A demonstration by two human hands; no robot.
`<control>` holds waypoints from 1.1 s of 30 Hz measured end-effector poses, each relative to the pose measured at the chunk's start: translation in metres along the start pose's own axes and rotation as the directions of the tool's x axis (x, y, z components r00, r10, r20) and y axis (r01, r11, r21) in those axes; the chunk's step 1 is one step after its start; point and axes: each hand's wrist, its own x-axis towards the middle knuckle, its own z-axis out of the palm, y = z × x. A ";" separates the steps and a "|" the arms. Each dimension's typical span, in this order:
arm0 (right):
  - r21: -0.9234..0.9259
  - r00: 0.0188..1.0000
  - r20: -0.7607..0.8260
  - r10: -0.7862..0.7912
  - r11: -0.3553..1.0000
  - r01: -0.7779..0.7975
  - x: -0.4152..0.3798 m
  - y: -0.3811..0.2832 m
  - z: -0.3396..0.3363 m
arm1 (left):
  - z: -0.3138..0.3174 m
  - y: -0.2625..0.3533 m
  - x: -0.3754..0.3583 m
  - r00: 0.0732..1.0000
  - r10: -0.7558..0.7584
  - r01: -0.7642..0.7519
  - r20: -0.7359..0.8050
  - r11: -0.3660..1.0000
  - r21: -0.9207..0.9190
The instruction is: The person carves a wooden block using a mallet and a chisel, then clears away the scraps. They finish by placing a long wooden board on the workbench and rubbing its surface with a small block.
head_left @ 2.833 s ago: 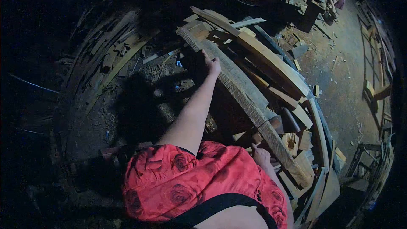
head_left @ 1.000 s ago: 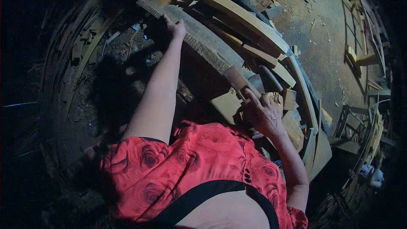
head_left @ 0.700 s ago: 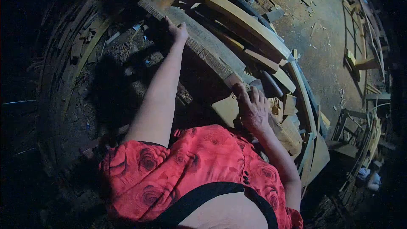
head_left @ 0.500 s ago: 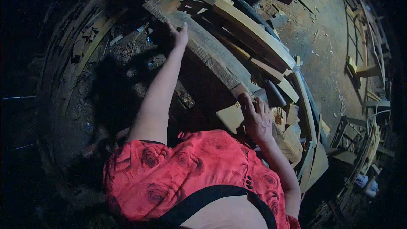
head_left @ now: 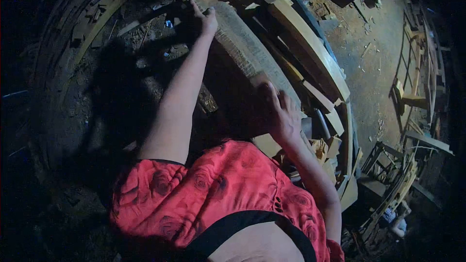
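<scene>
A long, thick, rough-edged wooden plank [head_left: 242,39] slants across the upper middle of the view. My left hand [head_left: 207,22] grips its near edge toward the far end, with the thumb on top and a finger stretched along the side; the other fingers are hidden. Lower down, my right hand [head_left: 285,115] is closed over the plank's near end, its fingers bent across the wood. The underside of the plank is in shadow.
Beyond the plank lies a pile of boards, among them a long pale beam [head_left: 310,43]. Offcuts [head_left: 332,148] sit beside my right forearm. Wood scraps litter the floor [head_left: 369,73]. More timber [head_left: 415,99] stands at the right, and dark stacked strips [head_left: 104,34] at the left.
My right hand and the plank's near end have moved up and left, away from the offcuts. My left hand keeps its hold. The view has shifted slightly.
</scene>
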 end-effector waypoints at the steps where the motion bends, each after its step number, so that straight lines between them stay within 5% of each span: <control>1: 0.009 0.998 -0.058 -0.033 0.999 0.034 0.021 -0.007 0.002 | -0.001 0.008 -0.003 1.000 -0.023 0.027 0.021 0.985 -0.171; 2: 0.016 0.991 -0.115 -0.065 0.998 0.067 0.040 -0.014 0.003 | -0.003 0.013 -0.005 0.998 -0.043 0.055 0.044 0.940 -0.336; 4: 0.045 0.994 -0.098 -0.050 0.998 0.054 0.071 -0.028 0.003 | -0.004 0.009 -0.003 0.996 -0.070 0.080 0.047 0.960 -0.267; 6: 0.069 0.997 -0.079 -0.026 0.997 0.032 0.091 -0.032 0.007 | 0.012 -0.017 0.005 0.989 0.120 -0.134 -0.086 0.974 -0.181; 10: 0.035 0.984 -0.146 -0.106 0.993 0.113 0.093 -0.025 0.022 | 0.015 -0.018 0.004 0.999 0.011 -0.024 -0.053 0.967 -0.255; 11: 0.063 0.973 -0.192 -0.125 0.988 0.139 0.089 -0.023 0.023 | 0.035 -0.063 0.026 0.999 0.033 -0.039 -0.021 0.919 -0.393; 12: 0.050 0.983 -0.145 -0.114 0.991 0.123 0.087 -0.023 0.020 | 0.004 -0.001 -0.001 0.999 0.040 -0.039 0.000 0.969 -0.243; 13: 0.036 0.990 -0.104 -0.093 0.995 0.097 0.085 -0.023 0.017 | 0.050 -0.095 0.044 0.991 0.100 -0.068 0.087 0.948 -0.310; 14: 0.077 0.973 -0.187 -0.132 0.986 0.148 0.080 -0.019 0.019 | 0.008 -0.004 0.005 0.993 0.094 -0.071 0.072 0.960 -0.272; 15: -0.018 0.998 -0.066 -0.018 1.000 0.017 0.076 -0.023 0.016 | 0.008 -0.017 0.007 0.989 0.136 -0.120 0.053 0.966 -0.229; 18: 0.118 0.987 -0.101 -0.123 0.984 0.135 0.061 -0.002 0.019 | 0.020 -0.052 0.028 0.979 0.176 -0.162 0.103 0.978 -0.128; 19: 0.247 1.000 0.000 0.029 0.969 -0.028 0.051 -0.010 -0.002 | 0.022 -0.057 0.036 0.977 0.177 -0.166 0.116 0.981 -0.098; 20: 0.098 0.995 -0.082 -0.053 0.993 0.061 0.044 -0.005 0.005 | 0.025 -0.065 0.045 0.978 0.172 -0.164 0.121 0.984 -0.072; 25: 0.246 0.985 -0.142 0.102 0.967 -0.064 0.029 0.007 0.030 | 0.034 -0.078 0.072 0.992 0.083 -0.090 0.098 0.994 0.067; 27: 0.180 0.980 -0.198 -0.029 0.981 0.066 0.018 -0.003 0.007 | 0.033 -0.077 0.073 0.994 0.061 -0.069 0.087 0.993 0.093; 33: 0.080 0.966 -0.253 -0.058 0.994 0.080 0.016 0.001 0.016 | 0.033 -0.082 0.073 0.997 0.029 -0.037 0.067 0.992 0.121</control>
